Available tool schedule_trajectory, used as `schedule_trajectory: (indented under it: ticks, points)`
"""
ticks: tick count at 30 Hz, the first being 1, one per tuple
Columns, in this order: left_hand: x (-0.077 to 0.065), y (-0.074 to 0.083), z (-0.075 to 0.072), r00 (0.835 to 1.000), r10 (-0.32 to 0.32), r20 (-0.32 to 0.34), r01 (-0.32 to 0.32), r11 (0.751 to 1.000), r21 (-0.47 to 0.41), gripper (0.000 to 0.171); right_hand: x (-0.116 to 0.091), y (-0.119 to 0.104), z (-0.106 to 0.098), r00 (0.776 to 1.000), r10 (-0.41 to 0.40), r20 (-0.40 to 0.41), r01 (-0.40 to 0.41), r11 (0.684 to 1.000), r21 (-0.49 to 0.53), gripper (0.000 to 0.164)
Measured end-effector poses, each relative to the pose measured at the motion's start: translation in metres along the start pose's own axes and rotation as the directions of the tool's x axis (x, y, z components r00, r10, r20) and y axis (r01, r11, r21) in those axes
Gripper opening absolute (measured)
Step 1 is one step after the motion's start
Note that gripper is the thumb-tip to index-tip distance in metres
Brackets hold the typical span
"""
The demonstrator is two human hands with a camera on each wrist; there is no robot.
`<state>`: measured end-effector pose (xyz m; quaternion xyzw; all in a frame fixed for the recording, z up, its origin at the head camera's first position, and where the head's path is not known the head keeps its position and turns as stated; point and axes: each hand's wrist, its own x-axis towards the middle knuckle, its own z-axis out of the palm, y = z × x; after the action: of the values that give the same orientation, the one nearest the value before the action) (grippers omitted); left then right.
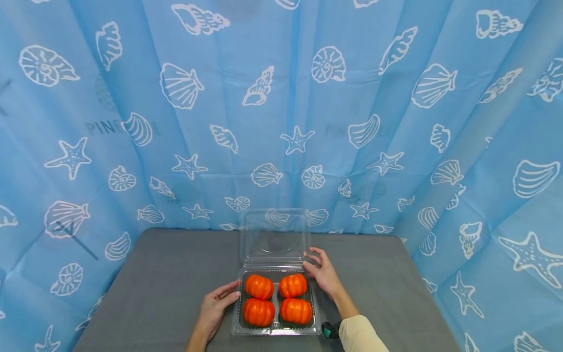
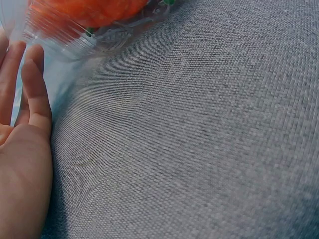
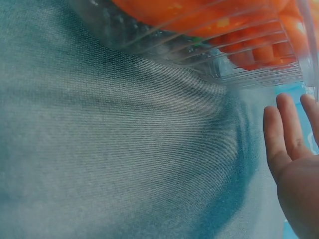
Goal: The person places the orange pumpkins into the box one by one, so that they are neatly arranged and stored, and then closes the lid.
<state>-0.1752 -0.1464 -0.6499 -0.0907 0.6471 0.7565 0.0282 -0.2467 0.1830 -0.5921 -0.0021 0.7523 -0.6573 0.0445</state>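
A clear plastic clamshell container (image 1: 276, 330) stands on the table with its transparent lid (image 1: 276, 234) raised at the back. Inside sit several small orange pumpkins (image 1: 296, 311) in two rows, their colour showing through the ribbed wall in both wrist views. My left hand (image 1: 214, 307) is at the container's left side, fingertips right at the rim, fingers fairly straight. On the other side, my right hand (image 1: 324, 274) reaches to the back right corner by the hinge, fingers spread and gently bent at the lid's lower edge. In the right wrist view, relaxed fingers (image 3: 290, 127) show beside the container.
Grey fabric covers the table (image 1: 184, 264). A blue curtain (image 1: 272, 122) printed with white shells and starfish hangs behind it and along both sides. A small black item with a green patch (image 1: 330, 330) lies by the right forearm, close to the container's front right corner.
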Motion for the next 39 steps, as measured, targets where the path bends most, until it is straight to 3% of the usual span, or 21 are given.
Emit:
schedule_trajectory:
  ticks: [14,20,30,39]
  points:
    - [-0.002,-0.002,0.0,0.999,0.039,-0.003,-0.039,0.999,0.02,0.05,-0.004,-0.008,-0.004,0.997,-0.024,-0.07,0.025,0.999,0.022,0.024]
    - [-0.001,-0.003,-0.001,0.999,0.04,0.003,-0.04,0.999,0.013,0.052,-0.007,-0.014,-0.006,0.995,-0.03,-0.095,0.031,0.999,0.008,0.021]
    - [-0.001,0.0,0.0,0.999,0.045,0.005,-0.045,0.999,-0.012,0.051,-0.01,-0.003,-0.007,0.984,-0.106,-0.144,0.103,0.994,-0.029,0.024]
    - [-0.001,0.001,0.001,1.0,0.03,0.009,-0.03,1.0,-0.002,0.051,-0.015,0.001,-0.014,0.986,-0.078,-0.147,0.067,0.995,-0.075,0.022]
